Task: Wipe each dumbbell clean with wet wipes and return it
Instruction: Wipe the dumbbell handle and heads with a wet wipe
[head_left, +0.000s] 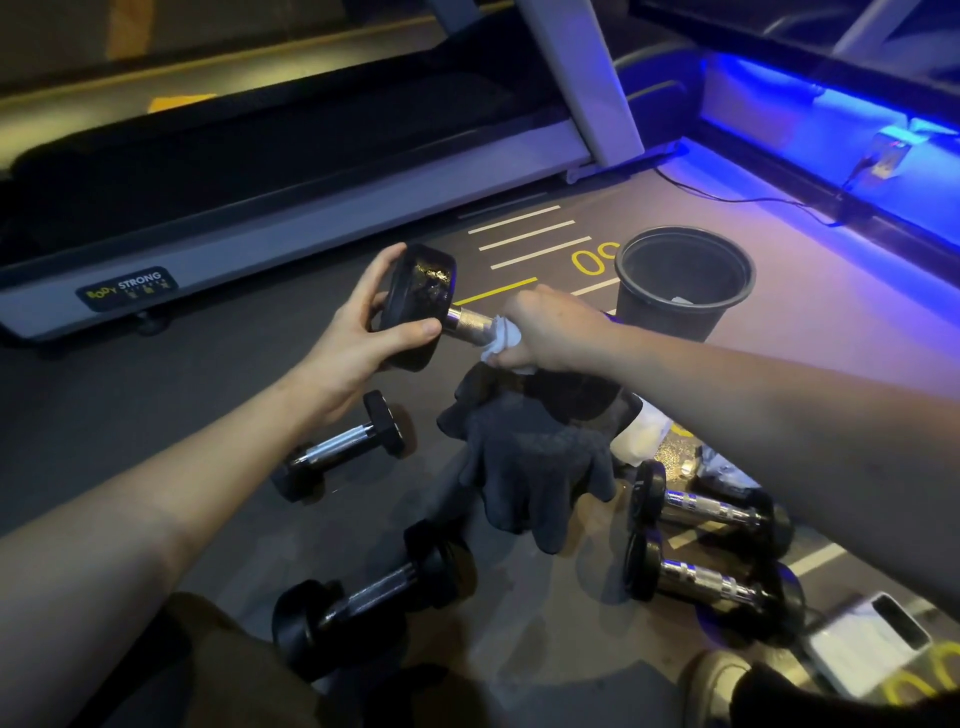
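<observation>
Right now your left hand (358, 332) grips one black end of the dumbbell (423, 304), with the fingers spread over the far side of that weight head and the thumb pressed along its near edge. You hold the dumbbell up off the floor, in front of the treadmill (291, 208), and its metal handle points to your right. Your right hand (550, 330) is closed around that handle with a white wet wipe (501, 338) bunched between the fingers and the metal; the fingertips themselves are hidden under the hand. The dumbbell's other end is hidden behind your right hand.

Just beyond your right hand a black bucket (685, 291) stands upright on the floor, and a scrap of white shows inside it. Below your hands a dark cloth (535, 467) lies crumpled on the floor. A small dumbbell (343, 447) lies under your left wrist, and a larger one (374, 597) sits nearer your knee. Two more dumbbells (711, 540) lie side by side under your right forearm. A white pack (644, 434) peeks out from beneath that forearm, touching the cloth's edge. A white phone-like slab (872, 642) rests at the lower right, beside your shoe (717, 680).
</observation>
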